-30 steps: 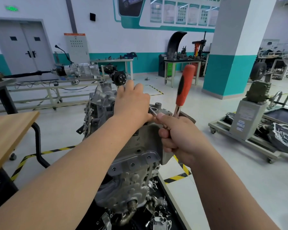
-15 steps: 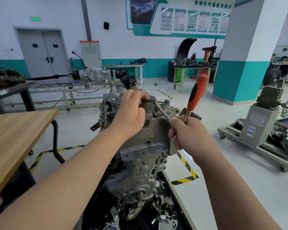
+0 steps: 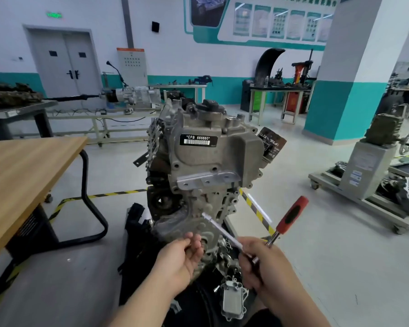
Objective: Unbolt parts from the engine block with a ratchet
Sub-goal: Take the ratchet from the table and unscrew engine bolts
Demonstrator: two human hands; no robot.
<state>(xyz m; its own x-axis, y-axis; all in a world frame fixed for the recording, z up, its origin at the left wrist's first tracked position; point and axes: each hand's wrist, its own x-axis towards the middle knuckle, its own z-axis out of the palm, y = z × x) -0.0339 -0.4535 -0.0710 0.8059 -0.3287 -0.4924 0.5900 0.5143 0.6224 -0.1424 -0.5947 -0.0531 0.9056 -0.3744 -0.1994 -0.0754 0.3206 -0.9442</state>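
Nearest me, low in front of the engine block (image 3: 206, 161), my right hand (image 3: 262, 263) is clenched round the ratchet (image 3: 291, 217) at its head end; the red grip sticks up and right of the hand, free; the extension bar (image 3: 222, 232) points up-left at the block's lower face, tip close, contact I can't tell; left hand (image 3: 178, 258) just beside it, fingertips bunched against the lower casting, maybe pinching a bolt, too small to call; a loose cast part (image 3: 232, 300) lies below the block's foot; ratchet I judge to be stiff steel, light enough one-handed, red grip the place to hold for leverage, bare shank likely slick; block looks heavy and rigid, should take a hard pull; bolts small, easy to drop; oil filter (image 3: 270, 142) on the block's right flank; wooden table (image 3: 21, 173) left of the block; pillar (image 3: 354, 79) far behind-right.
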